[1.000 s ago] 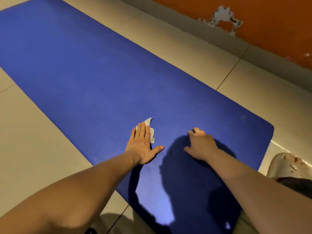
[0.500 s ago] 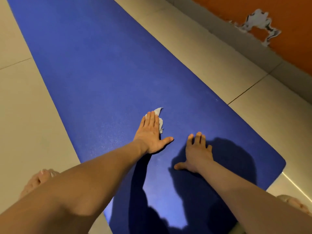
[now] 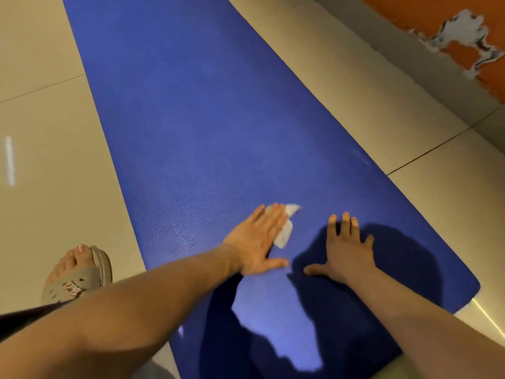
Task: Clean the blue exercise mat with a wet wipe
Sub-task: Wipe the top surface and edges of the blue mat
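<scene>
**Blue exercise mat [image 3: 205, 132] with a wet wipe [image 3: 285, 233] pressed under the left hand [image 3: 259, 242]**

Head view. The mat lies flat on a floor of pale tiles [image 3: 54, 160] and runs from the near right corner of the picture away to the upper left; its rounded near corner sits at the right. The wipe, a crumpled white sheet, rests on the mat's near end, roughly midway across its width. The left hand lies palm down on top of it, the fingers straight and held close together, the thumb spread out to the side and touching the mat. Parts of the wipe show beyond the fingertips and along the hand's right edge.

The right hand [image 3: 347, 255] lies flat on the mat just beside the left, apart from the wipe. Its fingers are straight and slightly spread, the thumb stretched toward the left hand, and it holds nothing. Both forearms are bare. Dark shadows of the hands and arms fall on the mat around and below the right hand.

On the tiles left of the mat, a foot in a grey-brown sandal [image 3: 82, 280] stands near the mat's long edge. Beyond the mat's right edge, a grey band [image 3: 382, 31] runs along the foot of an orange wall [image 3: 404, 9], where a patch of peeled paint [image 3: 461, 34] shows pale.
</scene>
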The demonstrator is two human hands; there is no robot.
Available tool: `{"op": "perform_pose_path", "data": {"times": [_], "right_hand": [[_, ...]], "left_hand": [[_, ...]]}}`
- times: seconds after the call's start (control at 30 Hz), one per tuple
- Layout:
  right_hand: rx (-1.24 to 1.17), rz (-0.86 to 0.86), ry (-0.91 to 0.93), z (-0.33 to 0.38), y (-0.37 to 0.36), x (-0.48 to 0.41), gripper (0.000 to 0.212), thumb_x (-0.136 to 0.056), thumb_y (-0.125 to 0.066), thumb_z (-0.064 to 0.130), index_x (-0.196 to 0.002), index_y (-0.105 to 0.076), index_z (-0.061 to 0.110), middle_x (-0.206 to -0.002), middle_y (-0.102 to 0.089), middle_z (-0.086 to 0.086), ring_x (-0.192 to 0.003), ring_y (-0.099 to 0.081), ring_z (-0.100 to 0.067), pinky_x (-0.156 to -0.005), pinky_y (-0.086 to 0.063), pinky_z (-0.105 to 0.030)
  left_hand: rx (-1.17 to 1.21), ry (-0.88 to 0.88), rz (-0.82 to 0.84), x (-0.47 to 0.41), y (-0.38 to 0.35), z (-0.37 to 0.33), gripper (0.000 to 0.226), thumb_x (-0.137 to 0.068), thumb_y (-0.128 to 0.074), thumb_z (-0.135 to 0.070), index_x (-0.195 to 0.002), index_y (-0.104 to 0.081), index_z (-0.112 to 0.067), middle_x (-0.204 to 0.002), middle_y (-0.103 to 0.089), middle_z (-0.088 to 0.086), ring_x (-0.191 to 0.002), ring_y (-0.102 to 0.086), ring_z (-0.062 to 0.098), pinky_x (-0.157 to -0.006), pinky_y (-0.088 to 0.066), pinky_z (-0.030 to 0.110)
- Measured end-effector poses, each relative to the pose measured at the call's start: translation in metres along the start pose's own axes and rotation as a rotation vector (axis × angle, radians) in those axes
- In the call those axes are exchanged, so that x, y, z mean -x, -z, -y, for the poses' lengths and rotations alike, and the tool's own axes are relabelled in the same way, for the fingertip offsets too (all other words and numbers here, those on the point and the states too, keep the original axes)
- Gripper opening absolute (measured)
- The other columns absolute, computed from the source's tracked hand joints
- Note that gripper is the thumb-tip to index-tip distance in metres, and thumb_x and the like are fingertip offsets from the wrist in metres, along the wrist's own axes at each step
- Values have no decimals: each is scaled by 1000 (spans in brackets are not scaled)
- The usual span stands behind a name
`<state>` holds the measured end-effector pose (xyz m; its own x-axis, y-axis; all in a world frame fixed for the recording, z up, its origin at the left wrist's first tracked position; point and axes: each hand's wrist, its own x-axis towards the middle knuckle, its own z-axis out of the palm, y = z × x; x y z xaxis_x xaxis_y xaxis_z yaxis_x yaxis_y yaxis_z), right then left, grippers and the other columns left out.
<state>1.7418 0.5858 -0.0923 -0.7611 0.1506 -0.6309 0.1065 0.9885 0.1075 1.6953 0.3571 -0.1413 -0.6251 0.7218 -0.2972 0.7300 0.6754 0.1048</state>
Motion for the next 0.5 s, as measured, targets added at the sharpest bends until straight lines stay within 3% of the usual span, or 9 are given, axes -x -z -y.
{"op": "perform_pose_path", "data": {"times": [0.13,0.23,0.33,0.5], "right_hand": [[-35,19,10,2,3,-4,152,-63,-73,82,-157,18,4,-164,19,-23,-152,14,-45,-118,-18,-65],[-34,43,-2,4,4,-5,153,-62,-74,81,-156,18,2,-163,19,-25,-151,14,-46,-118,-18,-66],[-27,63,-10,6,5,-8,155,-62,-74,81,-156,20,1,-163,20,-26,-151,13,-47,-118,-19,-67],[1,63,7,3,6,-8,156,-59,-70,87,-156,20,3,-163,20,-25,-151,13,-47,-117,-21,-65]], "left_hand": [[67,313,26,-31,28,43,114,-87,-11,-88,-161,11,-4,-170,12,13,-157,14,26,-127,7,46],[158,415,32,-43,37,38,118,-84,-10,-92,-160,14,-3,-169,16,13,-156,17,27,-127,7,47],[198,289,-14,-34,21,-8,117,-87,-23,-88,-153,28,-6,-164,30,11,-152,26,27,-126,9,48],[128,17,61,7,-4,-56,110,-93,-21,-83,-158,17,-2,-166,26,17,-152,30,29,-127,8,45]]}}
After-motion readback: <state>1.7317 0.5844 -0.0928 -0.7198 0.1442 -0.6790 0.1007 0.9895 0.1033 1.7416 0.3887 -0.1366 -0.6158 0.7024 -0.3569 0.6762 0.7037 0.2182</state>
